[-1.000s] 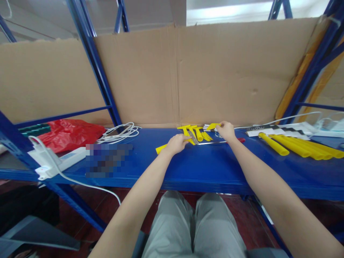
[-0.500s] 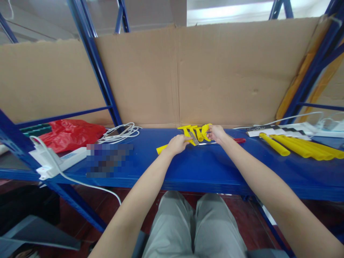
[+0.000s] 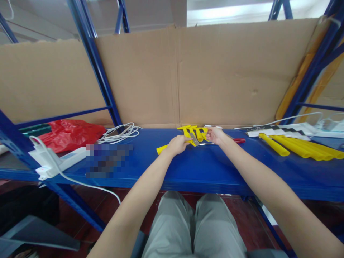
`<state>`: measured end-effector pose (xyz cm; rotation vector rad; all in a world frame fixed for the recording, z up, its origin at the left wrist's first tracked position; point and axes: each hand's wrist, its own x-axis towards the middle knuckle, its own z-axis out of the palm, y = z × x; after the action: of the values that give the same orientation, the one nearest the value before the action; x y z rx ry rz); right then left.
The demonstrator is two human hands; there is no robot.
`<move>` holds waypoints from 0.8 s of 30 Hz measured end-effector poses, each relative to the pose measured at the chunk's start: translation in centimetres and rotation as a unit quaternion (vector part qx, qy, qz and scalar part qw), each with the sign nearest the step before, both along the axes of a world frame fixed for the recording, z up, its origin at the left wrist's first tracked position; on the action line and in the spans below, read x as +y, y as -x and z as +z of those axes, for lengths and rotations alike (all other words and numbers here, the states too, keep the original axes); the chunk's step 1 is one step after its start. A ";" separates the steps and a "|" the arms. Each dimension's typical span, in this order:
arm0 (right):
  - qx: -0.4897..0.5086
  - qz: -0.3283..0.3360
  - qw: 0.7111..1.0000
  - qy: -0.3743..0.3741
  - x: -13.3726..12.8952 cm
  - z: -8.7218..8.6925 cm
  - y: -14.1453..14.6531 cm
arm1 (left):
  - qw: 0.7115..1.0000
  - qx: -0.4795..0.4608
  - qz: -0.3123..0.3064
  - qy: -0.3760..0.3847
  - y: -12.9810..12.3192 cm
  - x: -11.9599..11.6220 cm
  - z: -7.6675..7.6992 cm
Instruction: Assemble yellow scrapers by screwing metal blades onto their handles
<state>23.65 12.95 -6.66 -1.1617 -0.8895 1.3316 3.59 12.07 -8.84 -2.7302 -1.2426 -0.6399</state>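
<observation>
My left hand is closed around a yellow-handled tool, whose handle end sticks out to the left and whose metal blade points right. Beside it, my right hand is closed, its fingers pinched at a small yellow piece. A thin white object shows just behind the right fingers; whether they touch it is unclear. Several yellow T-shaped parts lie between and behind my hands. A red-handled tool with a thin metal shaft lies partly hidden under my right wrist.
Several yellow tubes with black-and-white ends lie on the right of the blue shelf. At the left are a red plastic bag, a white coiled cable and a power strip. A cardboard sheet stands behind.
My right hand has shifted slightly left. The larger yellow piece at its fingertips has turned or dropped, and the thin white object now shows behind the fingers. My left hand stays almost still.
</observation>
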 end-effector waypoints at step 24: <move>-0.053 0.044 0.998 0.006 -0.3 -0.5 1.5 | 1.000 0.005 0.002 0.009 0.0 -0.2 0.1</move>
<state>22.16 12.68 -7.17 -1.2244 -1.0210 1.3569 3.58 11.90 -8.77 -2.7419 -1.2574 -0.6164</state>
